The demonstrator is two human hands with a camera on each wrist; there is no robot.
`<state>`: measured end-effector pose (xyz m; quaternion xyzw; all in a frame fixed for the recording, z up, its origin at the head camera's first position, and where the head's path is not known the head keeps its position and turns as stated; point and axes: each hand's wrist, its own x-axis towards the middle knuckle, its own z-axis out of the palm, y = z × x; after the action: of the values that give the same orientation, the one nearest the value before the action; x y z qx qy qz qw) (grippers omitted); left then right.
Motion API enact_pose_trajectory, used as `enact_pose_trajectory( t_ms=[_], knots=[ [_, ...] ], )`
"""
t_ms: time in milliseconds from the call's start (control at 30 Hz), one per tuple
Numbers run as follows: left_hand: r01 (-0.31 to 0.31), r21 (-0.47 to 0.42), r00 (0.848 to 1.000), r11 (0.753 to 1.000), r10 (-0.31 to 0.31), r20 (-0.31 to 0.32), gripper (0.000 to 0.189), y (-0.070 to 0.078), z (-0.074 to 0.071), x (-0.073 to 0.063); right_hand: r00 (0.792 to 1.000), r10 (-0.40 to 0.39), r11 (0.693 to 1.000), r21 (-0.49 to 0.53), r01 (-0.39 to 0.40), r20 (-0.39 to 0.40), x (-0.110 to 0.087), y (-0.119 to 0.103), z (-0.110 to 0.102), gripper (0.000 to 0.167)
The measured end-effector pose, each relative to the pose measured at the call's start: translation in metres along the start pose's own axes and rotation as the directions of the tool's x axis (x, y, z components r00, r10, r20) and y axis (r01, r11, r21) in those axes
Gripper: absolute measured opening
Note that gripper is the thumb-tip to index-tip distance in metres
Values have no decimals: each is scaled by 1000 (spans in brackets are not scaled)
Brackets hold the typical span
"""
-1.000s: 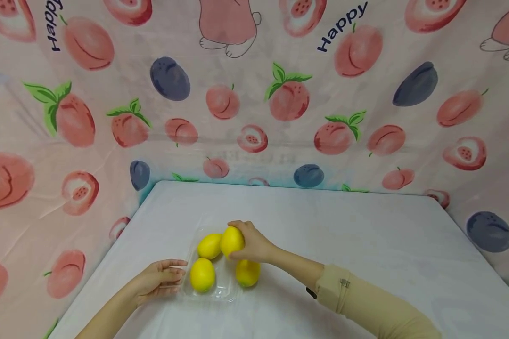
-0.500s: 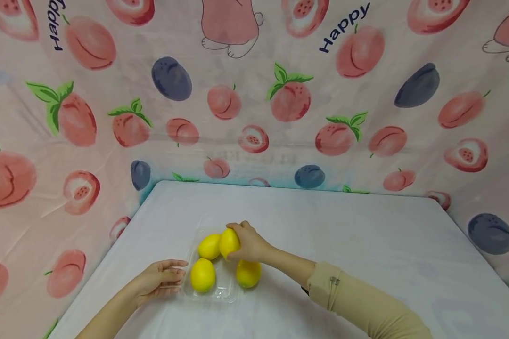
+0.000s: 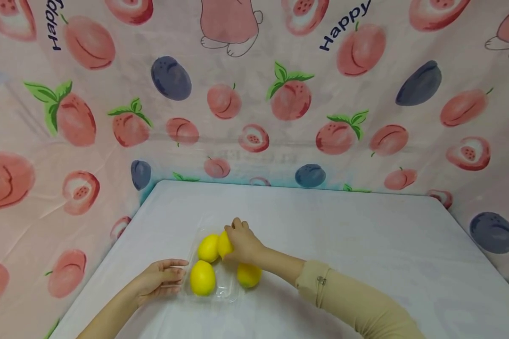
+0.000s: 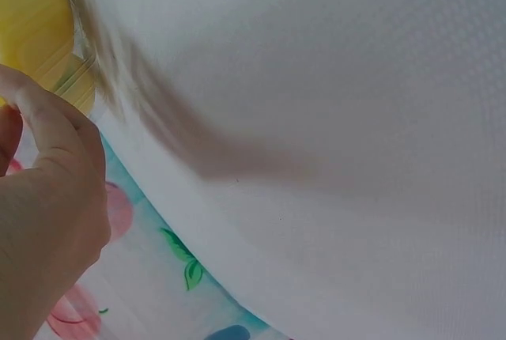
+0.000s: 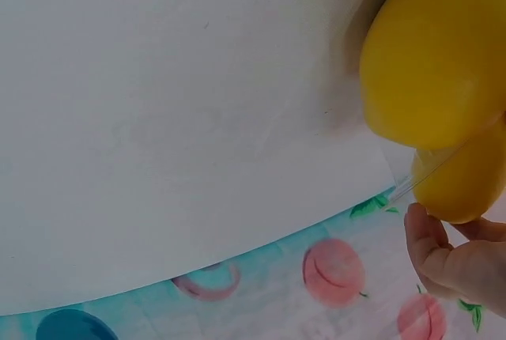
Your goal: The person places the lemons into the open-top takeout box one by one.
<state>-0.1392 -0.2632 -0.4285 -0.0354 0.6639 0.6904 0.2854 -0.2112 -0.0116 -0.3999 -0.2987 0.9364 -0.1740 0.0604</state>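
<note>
A clear plastic tray (image 3: pixel 225 293) holds two yellow lemons, the nearer lemon (image 3: pixel 202 278) and the farther lemon (image 3: pixel 208 248). At the tray's far right, my right hand (image 3: pixel 245 242) grips a third lemon (image 3: pixel 225 246), partly hidden behind the fingers; in the right wrist view this held lemon (image 5: pixel 466 182) sits behind the tray's clear wall. Another lemon (image 3: pixel 249 276) lies against the tray's right side, below my right wrist. My left hand (image 3: pixel 159 280) stays by the tray's left edge with its fingers extended; whether they touch it is hard to tell.
A white cloth-covered table (image 3: pixel 343 235) extends to the right and behind the tray. Its back and left edges meet a peach-printed curtain (image 3: pixel 254 84).
My right hand has moved slightly left and lower with the lemon, bringing it into the tray close to the far lemon. The nearer lemon has shifted a little toward me. My left hand stays put.
</note>
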Motion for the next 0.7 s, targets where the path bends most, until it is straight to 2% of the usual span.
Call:
enact_pose_trajectory(
  t_ms=[133,433,567,700],
  knots=[
    [-3,-20,1000,1000,4,10,33,-1,-1,0,1000,-24,993,-119,22,-17,1,-3,1,76],
    [-8,1,1000,1000,8,-12,36,2,0,-2,998,-62,963,-265,53,-29,2,-4,7,66],
    [-9,-3,1000,1000,9,-9,35,2,1,-2,997,-65,949,-311,53,-31,0,-4,15,66],
    [-10,-6,1000,1000,10,-4,34,1,2,-3,997,-66,951,-305,53,-34,-1,-4,17,72]
  ],
)
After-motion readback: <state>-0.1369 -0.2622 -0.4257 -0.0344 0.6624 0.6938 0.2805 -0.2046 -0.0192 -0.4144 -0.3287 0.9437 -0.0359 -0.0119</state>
